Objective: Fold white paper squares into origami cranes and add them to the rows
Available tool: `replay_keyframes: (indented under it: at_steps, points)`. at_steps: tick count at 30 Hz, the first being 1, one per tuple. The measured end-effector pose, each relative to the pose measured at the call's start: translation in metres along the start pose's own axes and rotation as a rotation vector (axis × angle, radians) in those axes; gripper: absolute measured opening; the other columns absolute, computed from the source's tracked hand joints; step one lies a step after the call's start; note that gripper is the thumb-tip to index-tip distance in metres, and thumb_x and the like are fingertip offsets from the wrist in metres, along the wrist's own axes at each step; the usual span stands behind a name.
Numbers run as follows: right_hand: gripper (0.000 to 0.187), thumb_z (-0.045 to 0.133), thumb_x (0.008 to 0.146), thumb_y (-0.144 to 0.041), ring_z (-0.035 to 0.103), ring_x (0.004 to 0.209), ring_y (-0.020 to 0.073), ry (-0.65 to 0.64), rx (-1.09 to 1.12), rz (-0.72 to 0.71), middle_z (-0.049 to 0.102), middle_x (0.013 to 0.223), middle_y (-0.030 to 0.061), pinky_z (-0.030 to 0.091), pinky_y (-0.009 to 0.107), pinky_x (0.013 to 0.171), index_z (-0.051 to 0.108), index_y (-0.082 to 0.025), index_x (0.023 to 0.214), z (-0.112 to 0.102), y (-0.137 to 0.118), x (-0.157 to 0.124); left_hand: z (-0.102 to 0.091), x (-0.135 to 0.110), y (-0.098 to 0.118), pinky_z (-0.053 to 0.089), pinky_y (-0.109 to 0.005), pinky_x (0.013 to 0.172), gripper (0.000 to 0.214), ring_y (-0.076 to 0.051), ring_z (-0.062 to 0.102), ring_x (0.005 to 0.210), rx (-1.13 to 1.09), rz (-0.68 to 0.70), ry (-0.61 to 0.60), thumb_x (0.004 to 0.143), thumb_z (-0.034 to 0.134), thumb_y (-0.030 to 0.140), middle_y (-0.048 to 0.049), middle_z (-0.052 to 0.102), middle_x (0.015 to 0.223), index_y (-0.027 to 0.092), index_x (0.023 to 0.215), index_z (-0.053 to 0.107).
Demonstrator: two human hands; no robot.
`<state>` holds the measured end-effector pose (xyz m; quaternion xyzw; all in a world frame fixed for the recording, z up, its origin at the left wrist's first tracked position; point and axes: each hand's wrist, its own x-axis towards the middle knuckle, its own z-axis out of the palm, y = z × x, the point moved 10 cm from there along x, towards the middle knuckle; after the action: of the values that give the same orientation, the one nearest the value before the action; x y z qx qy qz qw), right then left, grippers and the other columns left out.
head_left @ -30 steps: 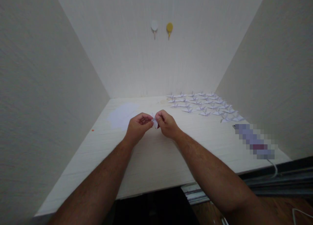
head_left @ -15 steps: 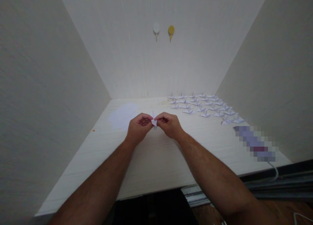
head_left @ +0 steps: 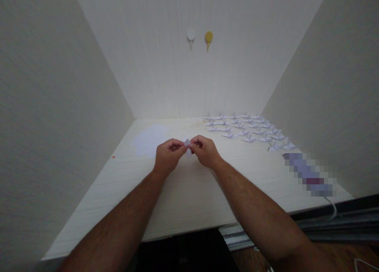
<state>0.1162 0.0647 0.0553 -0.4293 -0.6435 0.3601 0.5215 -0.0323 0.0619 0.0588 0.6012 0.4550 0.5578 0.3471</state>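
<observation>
A small folded piece of pale lilac paper (head_left: 187, 145) is held above the middle of the white table (head_left: 183, 197). My left hand (head_left: 168, 156) pinches its left side with fingers curled. My right hand (head_left: 205, 151) pinches its right side the same way. Both hands meet at the paper, fingertips almost touching. Most of the paper is hidden between the fingers.
Several small paper cranes (head_left: 248, 130) lie in rows at the back right of the table. A stack of pale lilac sheets (head_left: 149, 139) lies at the back left. A blurred-out object (head_left: 309, 174) with a cable sits near the right edge. Two round hooks (head_left: 199, 36) hang on the back wall.
Both hands stayed together on the paper, with the fingers shifting slightly on the fold. The view has tilted a little.
</observation>
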Motion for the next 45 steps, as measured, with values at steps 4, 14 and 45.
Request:
replay_keyframes:
  at_steps: [4,14,45]
  points:
    - [0.013,0.064,0.078,-0.03,0.056,0.058,0.0109,0.012,-0.065,0.018,0.062,0.063,-0.0004,0.044,0.023,0.056,0.062,-0.017,0.076,-0.001,-0.001,0.0,-0.003,-0.002,0.004,0.044,-0.022,0.05,0.012,-0.011,0.057,0.052,0.071,-0.008,0.048,0.066,0.074,0.026,0.0005,0.066,0.059,0.016,0.068,0.067]
    - [0.018,0.069,0.071,-0.033,0.057,0.055,0.0116,0.09,0.097,0.103,0.064,0.061,0.0008,0.044,0.022,0.051,0.06,-0.017,0.071,-0.002,0.009,0.0,-0.003,-0.005,0.008,0.047,-0.022,0.05,0.009,-0.012,0.06,0.052,0.036,-0.004,0.111,0.069,0.07,0.024,0.0011,0.066,0.058,0.017,0.067,0.065]
    - [0.016,0.063,0.066,-0.022,0.052,0.049,0.0101,0.147,0.182,0.135,0.055,0.056,-0.0054,0.042,0.022,0.048,0.048,-0.02,0.072,0.002,0.014,-0.002,0.003,-0.005,-0.006,0.045,-0.021,0.046,0.021,-0.009,0.056,0.045,-0.123,-0.127,0.11,0.061,0.068,0.013,0.006,0.059,0.056,0.019,0.072,0.051]
